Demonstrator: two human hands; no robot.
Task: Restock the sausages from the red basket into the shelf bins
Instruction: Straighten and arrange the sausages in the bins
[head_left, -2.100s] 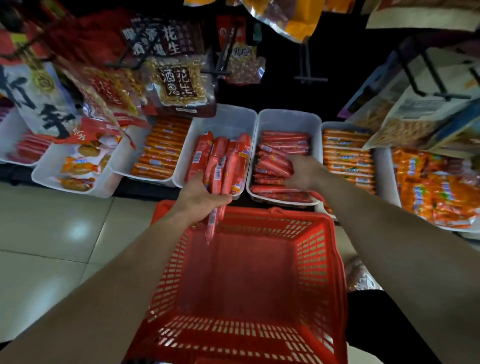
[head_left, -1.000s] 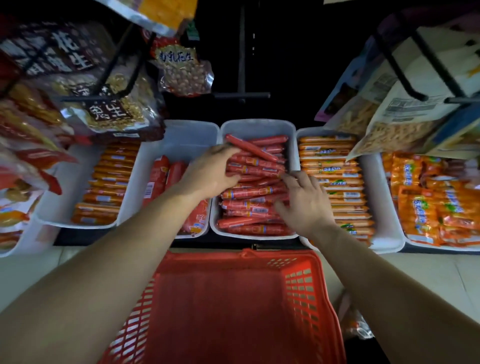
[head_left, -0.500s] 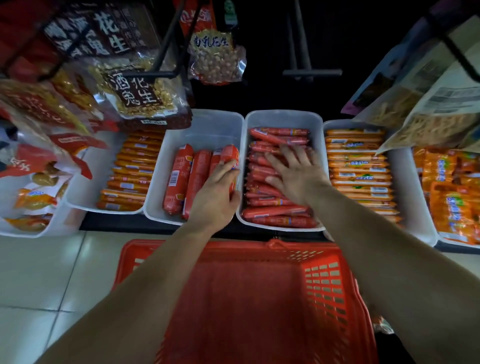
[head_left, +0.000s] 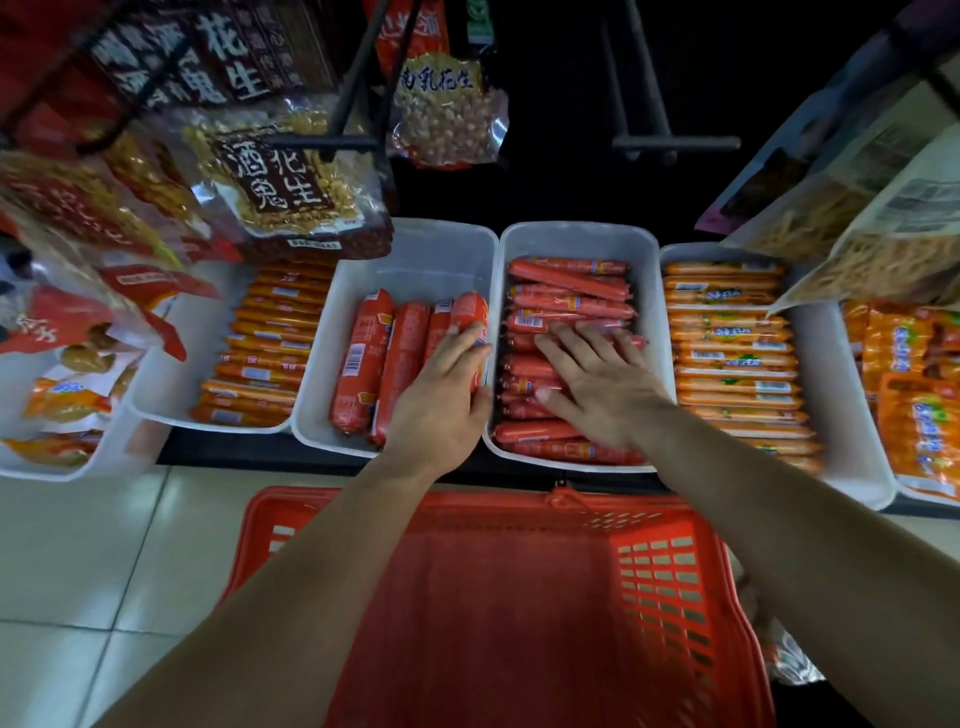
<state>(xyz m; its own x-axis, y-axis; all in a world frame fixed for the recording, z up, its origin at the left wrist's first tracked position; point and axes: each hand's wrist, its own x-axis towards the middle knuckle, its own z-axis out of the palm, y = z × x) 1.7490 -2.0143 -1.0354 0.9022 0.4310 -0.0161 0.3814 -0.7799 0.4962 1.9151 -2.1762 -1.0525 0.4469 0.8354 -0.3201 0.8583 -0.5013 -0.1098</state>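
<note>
The red basket (head_left: 519, 597) stands on the floor below the shelf; its visible inside holds no sausages. Two white bins sit side by side in front of me. The left bin (head_left: 426, 249) holds several thick red sausages (head_left: 361, 364). My left hand (head_left: 441, 395) rests on the rightmost thick sausages with straight fingers. The right bin (head_left: 582, 236) is filled with thin red sausages (head_left: 566, 291) lying crosswise. My right hand (head_left: 597, 379) lies flat on that pile with fingers spread.
More white bins flank these: orange sausages (head_left: 265, 348) on the left, orange-wrapped ones (head_left: 727, 338) on the right. Bags of peanuts (head_left: 291, 192) and other snacks hang from black hooks above the bins. Pale floor tiles (head_left: 78, 545) lie left of the basket.
Earlier my left hand carried a bunch of sausages from the basket and laid them in the bin. Since half a second ago both hands have barely shifted, pressing on the sausages.
</note>
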